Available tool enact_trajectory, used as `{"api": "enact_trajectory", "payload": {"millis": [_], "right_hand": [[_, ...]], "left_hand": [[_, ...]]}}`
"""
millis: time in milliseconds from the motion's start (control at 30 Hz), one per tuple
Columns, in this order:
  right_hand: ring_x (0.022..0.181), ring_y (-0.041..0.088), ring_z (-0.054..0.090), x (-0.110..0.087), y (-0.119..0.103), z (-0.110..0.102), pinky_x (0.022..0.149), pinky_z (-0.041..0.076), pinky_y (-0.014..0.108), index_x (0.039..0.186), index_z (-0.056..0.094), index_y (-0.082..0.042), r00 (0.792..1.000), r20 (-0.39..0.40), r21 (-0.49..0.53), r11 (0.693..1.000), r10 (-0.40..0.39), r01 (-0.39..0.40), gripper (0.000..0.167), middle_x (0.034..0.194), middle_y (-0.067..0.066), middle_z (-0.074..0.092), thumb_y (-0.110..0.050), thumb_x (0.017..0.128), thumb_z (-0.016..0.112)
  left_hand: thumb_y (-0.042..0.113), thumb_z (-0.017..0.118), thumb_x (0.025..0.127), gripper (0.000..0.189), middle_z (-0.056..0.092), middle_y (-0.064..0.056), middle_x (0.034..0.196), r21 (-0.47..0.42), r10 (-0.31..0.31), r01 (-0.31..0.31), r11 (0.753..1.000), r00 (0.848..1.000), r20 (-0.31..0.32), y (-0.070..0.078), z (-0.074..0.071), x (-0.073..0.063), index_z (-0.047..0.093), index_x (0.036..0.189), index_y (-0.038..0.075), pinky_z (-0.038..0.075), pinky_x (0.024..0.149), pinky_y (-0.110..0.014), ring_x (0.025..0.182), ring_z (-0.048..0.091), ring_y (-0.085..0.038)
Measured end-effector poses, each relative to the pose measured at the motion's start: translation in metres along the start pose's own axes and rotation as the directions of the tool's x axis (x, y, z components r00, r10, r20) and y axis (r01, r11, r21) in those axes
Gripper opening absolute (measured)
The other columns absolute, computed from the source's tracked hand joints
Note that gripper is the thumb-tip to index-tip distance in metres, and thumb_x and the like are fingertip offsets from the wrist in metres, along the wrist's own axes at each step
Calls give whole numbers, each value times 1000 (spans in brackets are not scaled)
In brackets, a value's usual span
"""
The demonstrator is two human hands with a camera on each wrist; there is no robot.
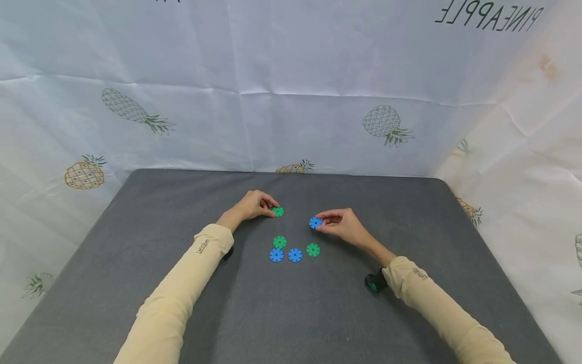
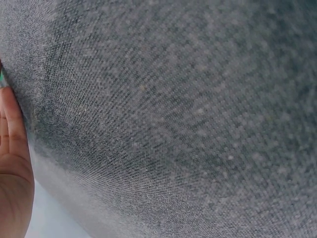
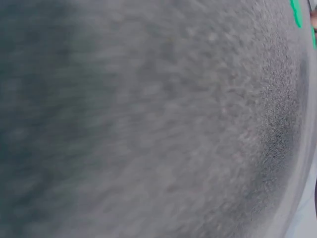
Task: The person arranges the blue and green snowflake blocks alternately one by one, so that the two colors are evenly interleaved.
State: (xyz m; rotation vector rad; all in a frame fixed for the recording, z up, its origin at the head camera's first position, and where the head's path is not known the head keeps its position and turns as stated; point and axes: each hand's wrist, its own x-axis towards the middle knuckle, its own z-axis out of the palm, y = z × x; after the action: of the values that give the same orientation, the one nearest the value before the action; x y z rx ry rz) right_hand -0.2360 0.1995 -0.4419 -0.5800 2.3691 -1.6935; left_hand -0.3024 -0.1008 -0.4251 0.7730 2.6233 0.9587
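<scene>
Blue notched plastic disc (image 1: 276,255), round and flat, lies on the dark grey cloth-covered table (image 1: 291,313); its twin blue disc (image 1: 295,255) sits just beside it at 3 o'clock, apart. A loose green notched plastic disc (image 1: 313,249) lies near that twin, between 2 and 3 o'clock. At 12 o'clock from the first, another green disc (image 1: 279,242) appears to touch its rim; whether they are joined cannot be determined.

Farther off, the right hand (image 1: 343,225) pinches a held blue disc (image 1: 315,223), which lies at 9 o'clock from the fingertips. Farther again, the left hand (image 1: 253,205) pinches a held green disc (image 1: 278,212) at 3 o'clock from its fingertips. Governing relation, as judged: held green stands between 9 and 10 o'clock from held blue, clearly apart; being round, neither has a long axis. The right hand is nearer the loose pieces.

Head view alone shows both grasps. Left wrist view adds that hand's palm side and a green sliver (image 2: 1,77); right wrist view shows green edges (image 3: 296,12) towards 2 o'clock, no blue.
</scene>
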Motion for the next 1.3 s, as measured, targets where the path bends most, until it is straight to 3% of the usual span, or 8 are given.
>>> {"api": "enact_trajectory", "payload": {"millis": [367, 767, 1300], "right_hand": [[80, 14, 65, 22, 2, 4, 70, 54, 27, 111, 70, 0, 995, -80, 51, 997, 55, -51, 31, 96, 11, 70, -8, 82, 76], [79, 9, 65, 41, 4, 12, 69, 53, 22, 111, 71, 1, 982, -157, 65, 993, 103, -94, 34, 100, 12, 70, -9, 80, 79], [85, 9, 68, 59, 0, 36, 79, 54, 27, 113, 69, 5, 965, -195, 222, 966, 175, -130, 37, 110, 19, 68, -1, 78, 78]], "left_hand": [[11, 75, 84, 25, 67, -6, 90, -13, -18, 18, 1000, 1000, 4, 0, 0, 0, 73, 109, 4, 47, 68, -26, 75, 58, -14], [11, 75, 84, 26, 67, -5, 88, -17, -9, 9, 1000, 1000, -4, -1, 1, 0, 73, 109, 4, 46, 65, -25, 73, 57, -13], [12, 75, 84, 26, 67, -5, 87, -9, -22, 22, 1000, 1000, -2, -2, 0, 2, 73, 109, 5, 46, 66, -25, 73, 57, -13]]}}
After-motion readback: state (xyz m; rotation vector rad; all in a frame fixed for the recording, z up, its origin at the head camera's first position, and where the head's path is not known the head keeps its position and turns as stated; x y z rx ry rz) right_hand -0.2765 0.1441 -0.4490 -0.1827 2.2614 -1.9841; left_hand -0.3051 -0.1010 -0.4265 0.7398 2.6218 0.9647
